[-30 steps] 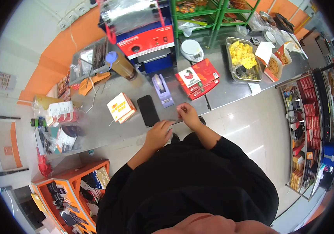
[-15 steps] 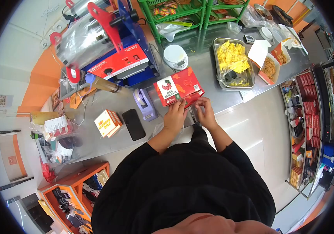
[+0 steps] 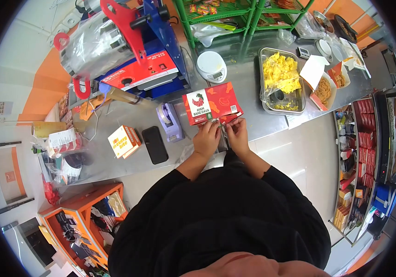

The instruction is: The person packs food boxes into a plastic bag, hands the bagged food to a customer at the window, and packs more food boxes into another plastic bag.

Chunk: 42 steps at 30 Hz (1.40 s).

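A red and white box (image 3: 214, 102) lies on the metal counter in front of me. My left hand (image 3: 207, 139) touches its front edge, fingers bent together. Close beside it on the right, my right hand (image 3: 238, 135) has its thumb and fingers pinched at the same edge. Whatever lies between the fingertips is too small to make out. Left of the box are a purple tape dispenser (image 3: 170, 122), a black phone (image 3: 155, 145) and a small white and orange box (image 3: 124, 141).
A red and blue sealing machine (image 3: 139, 73) stands at the back left. Behind the box sits a white scale (image 3: 212, 67). To the right are a tray of yellow food (image 3: 281, 81) and open food boxes (image 3: 322, 91). Green racks (image 3: 220, 19) stand behind.
Both hands have moved from the counter edge by the tape dispenser to the front edge of the red box. The camera view has shifted, and the box now looks squared up.
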### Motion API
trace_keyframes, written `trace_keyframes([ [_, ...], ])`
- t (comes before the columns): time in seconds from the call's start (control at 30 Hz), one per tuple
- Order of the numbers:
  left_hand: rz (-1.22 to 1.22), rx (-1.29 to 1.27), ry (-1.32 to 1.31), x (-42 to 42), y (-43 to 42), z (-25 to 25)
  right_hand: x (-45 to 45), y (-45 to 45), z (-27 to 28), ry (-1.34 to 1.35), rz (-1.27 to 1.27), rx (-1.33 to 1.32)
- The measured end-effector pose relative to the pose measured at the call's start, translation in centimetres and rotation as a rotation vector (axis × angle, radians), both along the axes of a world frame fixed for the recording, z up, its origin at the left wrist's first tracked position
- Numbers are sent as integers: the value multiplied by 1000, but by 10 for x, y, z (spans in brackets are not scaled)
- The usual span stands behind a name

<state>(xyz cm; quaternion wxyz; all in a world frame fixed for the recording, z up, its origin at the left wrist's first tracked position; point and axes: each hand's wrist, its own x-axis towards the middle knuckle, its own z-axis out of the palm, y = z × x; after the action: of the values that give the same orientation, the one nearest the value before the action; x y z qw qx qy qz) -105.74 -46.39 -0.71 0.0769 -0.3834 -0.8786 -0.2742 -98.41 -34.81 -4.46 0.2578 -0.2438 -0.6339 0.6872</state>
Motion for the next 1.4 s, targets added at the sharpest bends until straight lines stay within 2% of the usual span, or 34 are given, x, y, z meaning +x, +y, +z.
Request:
trace_keyframes([
  [0.13, 1, 24, -11, 0, 0, -4, -10, -3, 0, -13, -74, -64],
  [0.3, 4, -8, -33, 2, -1, -4, -16, -7, 6, -301, -186, 42],
  [0.4, 17, 38, -28, 2, 0, -2, -15, -5, 17, -316, -151, 24],
  [0.43, 16, 39, -24, 2, 0, -1, -13, -5, 12, -313, -151, 25],
  [0.5, 33, 15, -72, 2, 0, 0, -7, -3, -7, 91, -69, -208],
  [0.63, 28, 41, -20, 2, 0, -2, -3, 5, -18, 51, -10, -194],
  [0.73, 24, 3, -62, 1, 1, 1, -6, 10, -14, -21, -25, -334],
  [0.8, 22, -7, -62, 1, -1, 3, -4, 14, -5, -265, -13, -292],
  [0.87, -18, 43, -105, 1, -11, 13, 1, 14, 6, -316, -23, -247],
  [0.93, -53, 101, -140, -3, -23, 27, 15, 18, 8, -484, 219, 88],
  [0.97, -74, 196, -204, -4, -35, 36, 18, 16, 22, -539, 422, -4],
  [1.0, -95, 289, -271, -4, -48, 44, 18, 5, 34, -534, 437, -2],
  [1.03, -43, 298, -443, -2, -60, 56, 18, -14, 61, -269, 502, 127],
  [1.1, -39, 339, -534, -4, -82, 87, 14, -50, 102, -2, 579, 247],
  [1.13, -53, 389, -616, -9, -91, 103, 7, -66, 117, -58, 594, 296],
  [1.2, -68, 406, -545, -20, -116, 131, -10, -81, 136, -96, 624, 363],
  [1.27, 33, 366, -268, -28, -148, 147, -33, -86, 150, -90, 603, 570],
  [1.3, 76, 354, -171, -32, -167, 150, -44, -91, 161, 8, 591, 510],
  [1.37, 225, -18, -12, -39, -212, 139, -61, -105, 184, 60, 566, 620],
  [1.4, 245, -7, 3, -41, -229, 139, -69, -114, 194, 102, 524, 716],
])
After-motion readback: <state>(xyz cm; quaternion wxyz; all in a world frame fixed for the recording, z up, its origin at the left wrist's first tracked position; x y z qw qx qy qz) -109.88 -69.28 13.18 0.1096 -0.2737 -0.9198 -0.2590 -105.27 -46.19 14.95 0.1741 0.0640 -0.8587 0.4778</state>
